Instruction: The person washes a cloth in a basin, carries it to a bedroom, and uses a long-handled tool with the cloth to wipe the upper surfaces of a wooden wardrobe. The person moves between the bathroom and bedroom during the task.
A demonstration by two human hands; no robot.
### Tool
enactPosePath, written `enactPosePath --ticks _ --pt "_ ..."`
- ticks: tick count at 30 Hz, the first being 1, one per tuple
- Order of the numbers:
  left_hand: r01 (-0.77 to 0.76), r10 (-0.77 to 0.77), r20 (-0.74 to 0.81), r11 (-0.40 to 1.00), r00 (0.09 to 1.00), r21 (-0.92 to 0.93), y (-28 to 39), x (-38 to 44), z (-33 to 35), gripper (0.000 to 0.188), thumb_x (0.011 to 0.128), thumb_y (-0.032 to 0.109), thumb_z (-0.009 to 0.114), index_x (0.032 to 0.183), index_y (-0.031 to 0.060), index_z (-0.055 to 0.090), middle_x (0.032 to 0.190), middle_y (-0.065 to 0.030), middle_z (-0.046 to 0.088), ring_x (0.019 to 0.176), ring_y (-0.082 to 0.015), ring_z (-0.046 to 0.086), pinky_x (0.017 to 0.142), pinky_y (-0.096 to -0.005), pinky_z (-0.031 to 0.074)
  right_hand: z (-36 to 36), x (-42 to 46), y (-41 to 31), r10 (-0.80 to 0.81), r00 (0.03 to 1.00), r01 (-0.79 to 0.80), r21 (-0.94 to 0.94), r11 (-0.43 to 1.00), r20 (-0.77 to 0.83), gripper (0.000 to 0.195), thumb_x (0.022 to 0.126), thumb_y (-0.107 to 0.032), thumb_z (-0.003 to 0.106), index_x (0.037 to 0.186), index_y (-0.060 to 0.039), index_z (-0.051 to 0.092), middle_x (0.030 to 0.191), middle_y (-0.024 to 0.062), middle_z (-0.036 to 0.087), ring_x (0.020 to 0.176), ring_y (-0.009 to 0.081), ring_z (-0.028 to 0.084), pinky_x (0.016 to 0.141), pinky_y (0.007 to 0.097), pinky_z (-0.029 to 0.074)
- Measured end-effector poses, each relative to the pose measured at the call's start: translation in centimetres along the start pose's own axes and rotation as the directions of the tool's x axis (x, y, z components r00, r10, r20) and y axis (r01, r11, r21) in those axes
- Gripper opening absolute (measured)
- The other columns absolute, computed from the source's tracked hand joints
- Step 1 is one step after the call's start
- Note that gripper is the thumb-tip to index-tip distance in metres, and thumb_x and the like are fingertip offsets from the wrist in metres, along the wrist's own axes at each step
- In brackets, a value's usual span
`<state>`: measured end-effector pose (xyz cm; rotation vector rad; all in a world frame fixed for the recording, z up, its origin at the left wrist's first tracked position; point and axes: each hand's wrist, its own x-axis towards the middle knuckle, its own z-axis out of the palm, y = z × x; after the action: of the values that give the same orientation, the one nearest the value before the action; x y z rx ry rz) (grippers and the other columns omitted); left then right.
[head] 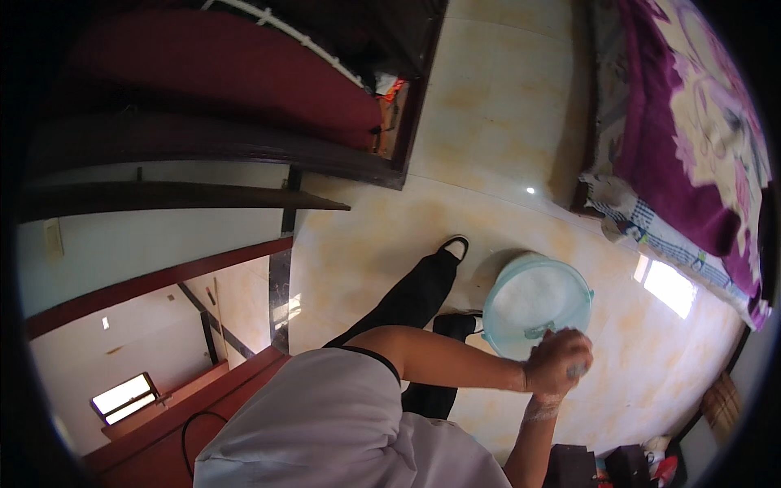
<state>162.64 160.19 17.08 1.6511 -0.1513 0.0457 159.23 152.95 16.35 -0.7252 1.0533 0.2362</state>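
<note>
My left hand (547, 358) and my right hand (556, 388) are clasped together over the near rim of a light-blue plastic bucket (499, 287). Squeezed between them is a wet greyish-green cloth (576, 369); one end of it shows at the right of the fingers. A crumpled green piece (539, 330), seemingly of the same cloth, shows against the bucket's inside. White suds cling to my right wrist. Whitish, foamy water (529, 295) lies in the bucket. The overlapping hands are slightly blurred, and most of the fingers are hidden.
The bucket stands on glossy tiles (366, 244) beside my shoes (456, 247). A bed with a purple floral blanket (662, 152) is at the upper right. An open dark wooden cabinet (399, 165) holds maroon fabric (244, 79). Dark boxes (570, 466) sit at the bottom right.
</note>
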Motion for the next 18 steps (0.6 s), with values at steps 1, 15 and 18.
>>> enactPosePath --ticks 1,15,18 --pt "-0.074 0.073 0.019 0.996 0.997 0.057 0.7 -0.2 -0.2 0.022 0.057 0.008 0.066 0.077 0.0124 0.056 0.092 -0.0078 0.054 0.09 -0.0275 0.053 0.079 -0.0377 0.044 -1.3 0.3 0.8 -0.063 0.996 0.071 -0.122 0.99 0.069 0.027 0.096 -0.033 0.047 0.103 -0.0078 0.054 0.086 0.0028 0.057 0.08 0.0161 0.053 0.069 0.0294 0.045" --pt "-0.758 0.81 0.47 0.541 0.352 -0.365 1.7 -1.6 -1.5 0.014 0.065 0.016 0.057 0.053 0.0117 0.053 0.065 -0.0046 0.056 0.067 -0.0235 0.056 0.072 -0.0387 0.045 1.5 0.1 -5.5 0.516 0.855 -0.358 -0.778 0.516 -0.051 0.01 0.078 -0.012 0.059 0.071 -0.0052 0.056 0.065 0.0051 0.055 0.059 0.016 0.051 0.055 0.028 0.042" --pt "-0.806 0.75 0.614 0.51 0.246 -0.301 0.6 -3.9 0.5 0.019 0.079 0.019 0.053 0.062 0.0108 0.056 0.072 -0.0036 0.058 0.074 -0.0183 0.056 0.075 -0.0297 0.044 2.2 0.0 -6.2 0.581 0.814 -0.268 -0.869 0.415 0.026 0.005 0.075 -0.008 0.059 0.073 -0.0034 0.059 0.068 0.0048 0.057 0.065 0.0155 0.054 0.06 0.0284 0.045"
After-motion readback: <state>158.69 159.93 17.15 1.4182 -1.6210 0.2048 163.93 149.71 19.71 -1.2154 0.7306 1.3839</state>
